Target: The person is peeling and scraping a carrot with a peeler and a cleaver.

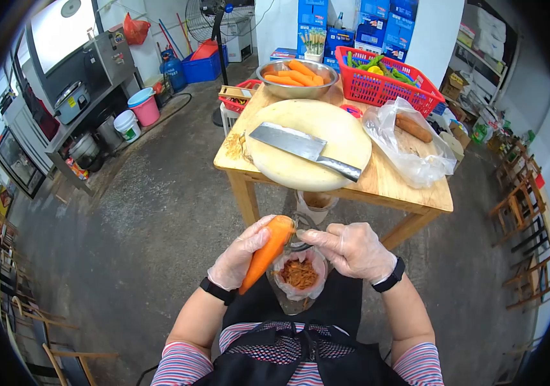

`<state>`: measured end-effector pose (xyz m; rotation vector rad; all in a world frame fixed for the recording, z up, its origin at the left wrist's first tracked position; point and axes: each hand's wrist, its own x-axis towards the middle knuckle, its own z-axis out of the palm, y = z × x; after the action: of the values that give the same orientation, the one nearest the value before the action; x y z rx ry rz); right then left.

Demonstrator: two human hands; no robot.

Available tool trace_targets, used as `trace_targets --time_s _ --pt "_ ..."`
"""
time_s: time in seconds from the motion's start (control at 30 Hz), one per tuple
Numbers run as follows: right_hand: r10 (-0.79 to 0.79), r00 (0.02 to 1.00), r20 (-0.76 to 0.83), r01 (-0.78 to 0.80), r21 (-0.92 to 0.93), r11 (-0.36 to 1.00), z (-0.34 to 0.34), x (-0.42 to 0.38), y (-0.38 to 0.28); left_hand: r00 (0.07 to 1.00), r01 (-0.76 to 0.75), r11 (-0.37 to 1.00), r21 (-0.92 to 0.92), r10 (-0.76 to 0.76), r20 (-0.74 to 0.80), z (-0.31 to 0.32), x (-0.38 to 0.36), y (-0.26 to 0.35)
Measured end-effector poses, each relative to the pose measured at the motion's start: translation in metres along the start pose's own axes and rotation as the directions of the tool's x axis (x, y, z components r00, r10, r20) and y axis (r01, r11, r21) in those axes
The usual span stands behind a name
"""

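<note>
My gloved left hand (237,258) is wrapped round a carrot (268,249), its thick end up and its orange flesh bare along the side. Brownish skin shows at the carrot's top end. In my gloved right hand (354,251) is a peeler (305,222) with a dark curved frame, close against that top end. Whether the blade touches the carrot is too small to tell. Below both hands, a lined bin (281,284) between my knees holds a heap of peelings (299,275).
On the wooden table (410,198) lies a round cutting board (281,116) with a cleaver (294,143). Behind are a metal bowl (300,90) of peeled carrots and a red basket (368,90) of green peppers. An unpeeled carrot (414,127) lies on a plastic bag (416,164).
</note>
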<state>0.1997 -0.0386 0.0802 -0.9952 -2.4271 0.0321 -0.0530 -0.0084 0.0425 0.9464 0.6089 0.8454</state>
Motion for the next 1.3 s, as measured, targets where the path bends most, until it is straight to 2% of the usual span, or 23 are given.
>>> trace_targets --time_s 0.03,0.07,0.1,0.13,0.17,0.2,0.27,0.3,0.33,0.4,0.47,0.5,0.53,0.6,0.67,0.7,0.73,0.8,0.87,0.93,1.1,1.23,1.3 --pt "0.021 1.0 0.009 -0.021 -0.063 0.998 0.0 -0.001 0.002 0.995 0.01 0.998 -0.054 -0.005 0.096 -0.008 0.003 -0.006" --pt "0.045 0.999 0.016 -0.042 -0.125 0.991 0.0 -0.004 0.004 0.995 0.01 0.998 -0.055 -0.005 0.096 -0.016 0.004 -0.008" --pt "0.11 0.994 0.019 -0.107 -0.088 0.99 -0.001 -0.008 0.009 0.978 -0.024 0.993 -0.117 0.048 0.202 -0.019 0.005 -0.003" --pt "0.107 0.994 0.015 -0.105 -0.096 0.99 -0.001 -0.009 0.011 0.945 -0.056 0.982 -0.181 0.111 0.306 -0.02 0.008 0.002" --pt "0.11 0.993 -0.049 -0.111 -0.015 0.994 -0.001 -0.009 0.011 0.976 -0.125 0.99 -0.057 0.134 0.173 -0.013 0.008 0.0" --pt "0.125 0.986 -0.107 -0.117 0.076 0.99 0.0 -0.011 0.009 0.977 -0.121 0.991 -0.064 0.13 0.167 -0.007 0.01 -0.003" --pt "0.152 0.983 -0.1 -0.138 0.133 0.981 0.006 -0.004 0.0 0.99 -0.14 0.99 0.021 0.14 0.034 0.001 0.012 -0.006" --pt "0.187 0.965 -0.183 -0.144 0.226 0.963 0.011 0.001 -0.005 0.989 -0.145 0.988 -0.051 0.147 0.035 0.002 0.015 -0.008" --pt "0.227 0.938 -0.26 -0.139 0.317 0.938 0.015 0.006 -0.009 0.988 -0.146 0.988 -0.049 0.148 0.041 0.001 0.021 -0.011" --pt "0.251 0.942 -0.223 -0.165 0.344 0.925 0.022 0.011 -0.014 0.983 -0.184 0.977 -0.106 0.185 -0.004 -0.001 0.029 -0.018" --pt "0.371 0.902 -0.22 -0.248 0.439 0.864 0.035 0.017 -0.021 0.985 -0.171 0.976 -0.138 0.172 -0.006 -0.001 0.031 -0.021" --pt "0.341 0.888 -0.309 -0.205 0.398 0.894 0.045 0.02 -0.021 0.987 -0.159 0.973 -0.17 0.161 -0.007 -0.001 0.032 -0.021" --pt "0.341 0.888 -0.309 -0.205 0.398 0.894 0.048 0.02 -0.025 0.987 -0.16 0.973 -0.169 0.161 -0.006 0.002 0.034 -0.022" --pt "0.472 0.87 -0.141 -0.388 0.396 0.833 0.052 0.018 -0.033 0.967 -0.213 0.965 -0.155 0.184 -0.178 0.007 0.037 -0.022" --pt "0.437 0.88 -0.185 -0.336 0.407 0.85 0.06 0.01 -0.034 0.96 -0.231 0.958 -0.171 0.196 -0.198 0.004 0.039 -0.022" --pt "0.41 0.91 -0.058 -0.36 0.378 0.853 0.06 0.002 -0.036 0.955 -0.245 0.951 -0.19 0.204 -0.214 0.001 0.04 -0.022" --pt "0.381 0.922 0.073 -0.382 0.346 0.857 0.058 -0.004 -0.037 0.955 -0.246 0.95 -0.191 0.204 -0.216 -0.004 0.041 -0.021" --pt "0.389 0.919 0.063 -0.385 0.348 0.855 0.052 -0.009 -0.039 0.97 -0.234 0.95 -0.209 0.212 -0.121 -0.016 0.042 -0.02" --pt "0.474 0.878 -0.068 -0.412 0.398 0.82 0.048 -0.009 -0.035 0.967 -0.226 0.953 -0.201 0.195 -0.163 -0.012 0.044 -0.024" --pt "0.501 0.862 -0.078 -0.425 0.427 0.798 0.04 0.001 -0.03 0.987 -0.112 0.916 -0.386 0.057 -0.151 0.003 0.04 -0.02" --pt "0.547 0.834 -0.078 -0.434 0.519 0.736 0.034 0.018 -0.022 0.991 -0.101 0.927 -0.361 0.127 0.049 0.003 0.044 -0.046" --pt "0.525 0.848 -0.075 -0.403 0.552 0.73 0.035 0.02 -0.022 0.99 -0.135 0.931 -0.34 0.136 -0.021 0.01 0.044 -0.049" --pt "0.552 0.833 -0.038 -0.447 0.542 0.711 0.035 0.02 -0.024 0.982 -0.185 0.952 -0.246 0.172 -0.074 0.01 0.046 -0.048"
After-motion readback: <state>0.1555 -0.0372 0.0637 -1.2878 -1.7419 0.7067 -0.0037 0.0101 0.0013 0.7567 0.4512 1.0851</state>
